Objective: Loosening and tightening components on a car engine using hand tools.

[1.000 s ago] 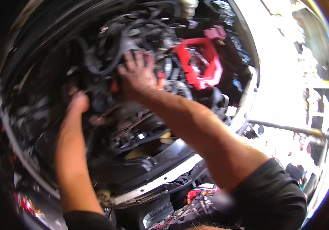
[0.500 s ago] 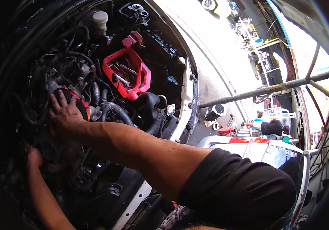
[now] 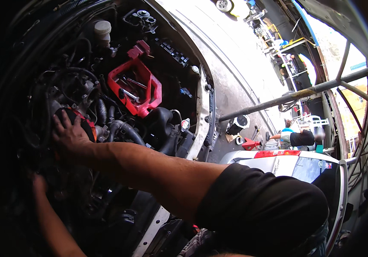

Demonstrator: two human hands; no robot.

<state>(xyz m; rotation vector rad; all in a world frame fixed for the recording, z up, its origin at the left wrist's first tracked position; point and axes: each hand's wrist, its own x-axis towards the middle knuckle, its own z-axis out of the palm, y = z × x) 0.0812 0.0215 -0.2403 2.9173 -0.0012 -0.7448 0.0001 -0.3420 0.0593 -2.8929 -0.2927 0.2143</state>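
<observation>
My right hand (image 3: 70, 136) lies with spread fingers on a black item with red-orange edging (image 3: 88, 124), whose kind I cannot make out. Beneath and around it is the engine (image 3: 94, 96) of a car. Lower down on the left, my left hand (image 3: 39, 185) reaches into the dark part of the engine bay; its fingers are blurred and lost in shadow. Beyond my right hand, a red plastic tray (image 3: 154, 96) rests over the engine bay. Several wrenches (image 3: 130, 95) lie inside it.
Black hoses (image 3: 126, 128) run beside my right forearm. A white-capped reservoir (image 3: 102, 31) stands at the far side. The pale body edge (image 3: 203, 103) bounds the bay. Outside are a silver car (image 3: 274, 160), a red jack stand (image 3: 250, 144), a metal pole (image 3: 295, 97) and another person (image 3: 301, 138).
The whole view has shifted slightly, so the tray and engine sit a little further left in it. My right hand stays on the black item; my left hand remains low in shadow.
</observation>
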